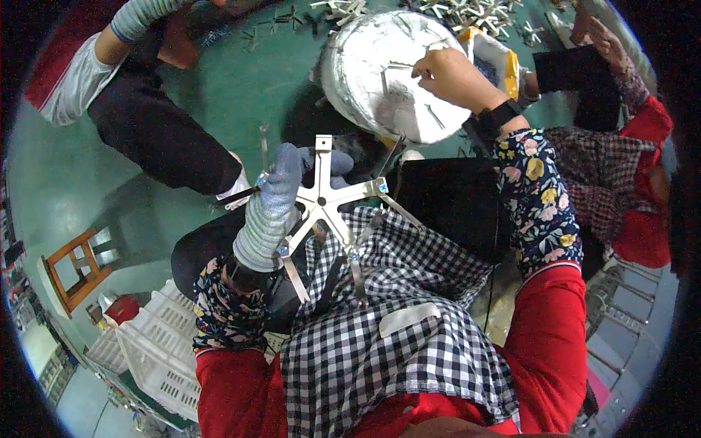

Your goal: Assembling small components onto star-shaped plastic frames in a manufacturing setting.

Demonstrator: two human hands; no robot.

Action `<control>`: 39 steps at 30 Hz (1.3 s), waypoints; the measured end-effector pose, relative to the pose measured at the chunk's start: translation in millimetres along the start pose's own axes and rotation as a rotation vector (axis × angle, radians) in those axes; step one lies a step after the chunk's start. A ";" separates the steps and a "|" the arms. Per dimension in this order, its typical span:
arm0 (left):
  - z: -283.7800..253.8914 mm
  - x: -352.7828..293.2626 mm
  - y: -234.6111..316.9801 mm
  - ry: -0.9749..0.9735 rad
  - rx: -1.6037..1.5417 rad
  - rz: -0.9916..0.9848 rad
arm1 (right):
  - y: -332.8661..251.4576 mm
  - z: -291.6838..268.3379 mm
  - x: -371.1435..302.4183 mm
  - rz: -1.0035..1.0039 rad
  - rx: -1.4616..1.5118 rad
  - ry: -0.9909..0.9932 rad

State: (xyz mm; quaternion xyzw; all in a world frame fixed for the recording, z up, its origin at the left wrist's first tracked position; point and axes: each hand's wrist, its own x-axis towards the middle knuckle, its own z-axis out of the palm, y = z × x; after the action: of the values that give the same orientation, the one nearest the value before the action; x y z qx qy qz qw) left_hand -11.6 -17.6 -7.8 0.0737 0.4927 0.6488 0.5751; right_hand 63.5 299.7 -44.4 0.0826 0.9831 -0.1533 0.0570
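My left hand (272,208), in a grey-blue striped knit glove, grips a five-armed metal star base (322,201) by one side, above my lap. Narrow metal legs (295,279) hang off several of its arms, joined by blue-marked fasteners; the upper arm (323,157) bears no leg. My right hand (458,79), bare, reaches over a round white-covered top (358,44). Its thumb and fingers are pinched together beside a thin metal strip (399,66); what lies between the fingertips is hidden. Another strip (434,117) lies on the white top.
Behind the white top are a yellow-rimmed container (513,77) and piled star bases (482,16) on the green floor. Co-workers' legs (161,128) are close at left, another person (621,160) at right. A wooden stool (75,269) and white plastic crates (162,347) stand at left.
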 end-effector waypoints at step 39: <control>-0.2 9.7 -2.7 -0.070 0.138 0.206 | -42.8 -27.8 -15.4 0.120 0.966 0.104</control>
State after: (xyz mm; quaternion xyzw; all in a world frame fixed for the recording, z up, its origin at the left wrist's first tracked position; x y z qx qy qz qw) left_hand -13.1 -10.2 -14.5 0.1862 0.5057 0.6660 0.5158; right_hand 68.4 265.9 -3.5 0.1638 0.7946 -0.5840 -0.0282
